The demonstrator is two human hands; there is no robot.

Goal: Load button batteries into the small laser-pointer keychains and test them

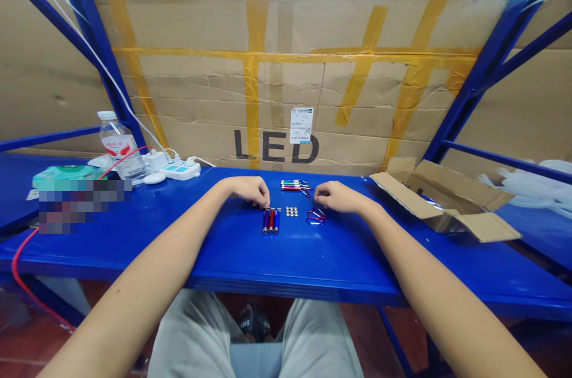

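My left hand (252, 190) rests on the blue table with its fingers curled and pinched together, beside the tops of several short blue and red metal tubes (270, 221), which look like small flashlight bodies. Tiny metal parts (279, 209) lie at the tubes' upper ends. My right hand (336, 197) is closed too, just above a few red and blue carabiner clips (315, 217). What either hand's fingers hold, if anything, is hidden. Between the hands sit silver button cells (291, 211) in neat rows. Behind them lie several coloured flashlights (295, 185) with clips attached.
An open cardboard box (440, 199) stands at right. To the left are a plastic bottle (120, 142), a white power strip (181, 169), a green packet (67, 174) and a red cable (20, 256). A large taped cardboard sheet (201, 98) closes off the table's (286, 265) back.
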